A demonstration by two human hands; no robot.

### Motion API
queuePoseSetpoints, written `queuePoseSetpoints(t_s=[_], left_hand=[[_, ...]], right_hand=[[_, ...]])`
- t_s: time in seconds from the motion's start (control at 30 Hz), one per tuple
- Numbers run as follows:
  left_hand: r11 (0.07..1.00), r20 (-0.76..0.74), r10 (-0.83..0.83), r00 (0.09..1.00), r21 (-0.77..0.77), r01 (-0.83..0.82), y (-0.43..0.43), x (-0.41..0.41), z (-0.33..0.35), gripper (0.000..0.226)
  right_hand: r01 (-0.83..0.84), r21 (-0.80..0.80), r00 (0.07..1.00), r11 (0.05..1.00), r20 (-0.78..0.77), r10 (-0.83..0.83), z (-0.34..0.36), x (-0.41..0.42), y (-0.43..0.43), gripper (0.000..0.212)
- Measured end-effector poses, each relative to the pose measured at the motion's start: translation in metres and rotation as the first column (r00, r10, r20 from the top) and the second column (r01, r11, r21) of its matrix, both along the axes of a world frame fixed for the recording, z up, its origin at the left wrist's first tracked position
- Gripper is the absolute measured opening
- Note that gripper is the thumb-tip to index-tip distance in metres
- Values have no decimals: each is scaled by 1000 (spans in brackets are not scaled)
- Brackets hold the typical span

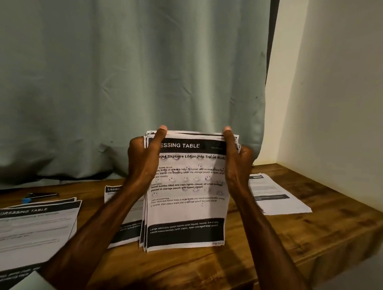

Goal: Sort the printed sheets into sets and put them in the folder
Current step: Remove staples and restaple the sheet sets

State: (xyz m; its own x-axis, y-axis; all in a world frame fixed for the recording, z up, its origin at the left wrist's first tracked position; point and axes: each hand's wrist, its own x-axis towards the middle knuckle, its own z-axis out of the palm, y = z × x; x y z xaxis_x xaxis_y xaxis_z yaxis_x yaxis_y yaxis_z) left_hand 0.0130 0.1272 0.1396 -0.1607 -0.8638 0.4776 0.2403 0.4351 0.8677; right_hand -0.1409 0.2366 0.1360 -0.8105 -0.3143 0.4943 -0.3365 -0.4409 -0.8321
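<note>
Presently, I hold the sheet stack (187, 194) dead ahead at twelve o'clock, long axis upright, bottom edge apparently on the table (269, 250), my left hand (144, 162) gripping its nine o'clock edge and my right hand (236, 163) its three o'clock edge, both equally near; no folder is visible.

Two hands: left hand (144, 155) and right hand (236, 161). Four stacks of printed sheets: one held stack (187, 200), upright between the hands, and three lying flat on the one counter (292, 236), namely a left pile (30, 229), a middle pile (124, 231) partly hidden by the left forearm, and a right pile (272, 194). Sheets per stack cannot be counted. One dark pen-like object (42, 195), one blue piece (26, 200) beside it, one curtain (123, 73).
</note>
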Motion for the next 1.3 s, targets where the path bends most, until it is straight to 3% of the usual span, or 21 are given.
queuePoseSetpoints(t_s=[0.3, 0.5, 0.77, 0.87, 1.1, 1.2, 1.3], left_hand=[[998, 33, 61, 998, 24, -62, 8, 1, 9, 49], [996, 49, 80, 996, 37, -82, 14, 1, 11, 35], [996, 47, 54, 997, 75, -58, 23, 2, 15, 37], [995, 42, 28, 999, 97, -32, 21, 3, 15, 43], [989, -11, 37, 999, 147, -35, 15, 2, 16, 33], [998, -38, -12, 999, 66, 14, 14, 5, 13, 40], [979, 27, -191, 981, -73, 193, 17, 15, 1, 48]], right_hand=[[78, 14, 997, 997, 0, -78, 5, 0, 0, 49], [52, 22, 998, 998, 35, -53, 6, -3, 2, 33], [36, -26, 998, 999, -49, -37, 5, -5, -1, 24], [68, -71, 991, 995, -113, -75, 4, -4, -3, 23], [158, -118, 954, 980, -237, -182, 2, -3, -14, 25], [204, -146, 934, 968, -266, -237, 1, -3, -16, 23], [218, -155, 931, 964, -262, -253, 2, -6, -17, 25]])
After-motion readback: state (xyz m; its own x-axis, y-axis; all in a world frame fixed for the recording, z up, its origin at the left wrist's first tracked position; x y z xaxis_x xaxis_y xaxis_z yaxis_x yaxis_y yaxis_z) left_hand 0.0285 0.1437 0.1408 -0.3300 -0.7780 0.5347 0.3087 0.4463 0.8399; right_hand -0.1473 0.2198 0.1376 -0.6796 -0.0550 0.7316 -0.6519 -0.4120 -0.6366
